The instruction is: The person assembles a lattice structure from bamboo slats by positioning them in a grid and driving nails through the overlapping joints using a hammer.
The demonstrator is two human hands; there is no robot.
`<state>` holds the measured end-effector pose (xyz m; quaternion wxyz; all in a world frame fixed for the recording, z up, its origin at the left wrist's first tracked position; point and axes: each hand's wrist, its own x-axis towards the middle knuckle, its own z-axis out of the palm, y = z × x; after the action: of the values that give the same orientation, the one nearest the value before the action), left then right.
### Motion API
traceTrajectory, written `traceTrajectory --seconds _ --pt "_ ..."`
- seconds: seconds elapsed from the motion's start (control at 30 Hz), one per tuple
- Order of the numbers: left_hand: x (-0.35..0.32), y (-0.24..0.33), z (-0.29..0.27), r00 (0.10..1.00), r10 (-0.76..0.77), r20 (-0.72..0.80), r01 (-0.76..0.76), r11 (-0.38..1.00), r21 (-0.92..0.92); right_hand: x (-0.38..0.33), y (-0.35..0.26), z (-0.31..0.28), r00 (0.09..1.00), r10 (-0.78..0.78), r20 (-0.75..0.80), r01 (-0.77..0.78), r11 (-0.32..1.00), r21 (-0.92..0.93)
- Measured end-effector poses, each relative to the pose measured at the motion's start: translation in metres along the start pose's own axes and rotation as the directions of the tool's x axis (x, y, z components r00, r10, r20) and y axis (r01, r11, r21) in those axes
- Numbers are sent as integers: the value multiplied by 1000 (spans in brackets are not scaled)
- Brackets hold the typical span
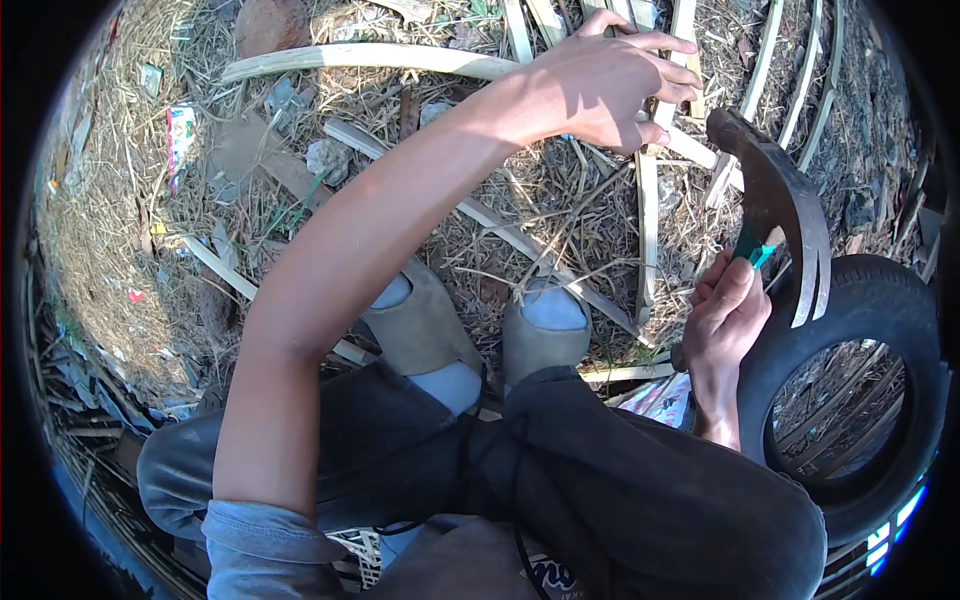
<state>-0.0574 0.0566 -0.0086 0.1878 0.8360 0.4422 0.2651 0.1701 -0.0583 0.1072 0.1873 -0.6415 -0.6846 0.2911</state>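
My left hand [610,85] reaches far forward and grips a pale bamboo strip [648,230] that stands on the straw-covered ground. My right hand [725,315] is closed on the handle of a dark curved blade [785,200], a sickle-like knife with a teal band near the grip. The blade's tip arcs up close to my left hand and the top of the strip. My two grey shoes [480,330] rest on the ground below the strip, and my dark trousers fill the lower middle.
A black rubber tyre [890,300] lies at my right. More split bamboo strips [370,58] lie across the straw and at the upper right. A reddish stone [272,25], scraps of litter [182,135] and cardboard sit at the upper left.
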Motion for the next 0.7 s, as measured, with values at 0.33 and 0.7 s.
traceTrajectory --seconds 0.33,0.7 --pt "-11 0 0 1000 12 7 -12 1000 -6 3 15 13 988 -54 146 86 970 -228" --pt "-8 -4 4 1000 21 9 -22 998 60 -3 8 12 987 -158 -3 156 980 -121"
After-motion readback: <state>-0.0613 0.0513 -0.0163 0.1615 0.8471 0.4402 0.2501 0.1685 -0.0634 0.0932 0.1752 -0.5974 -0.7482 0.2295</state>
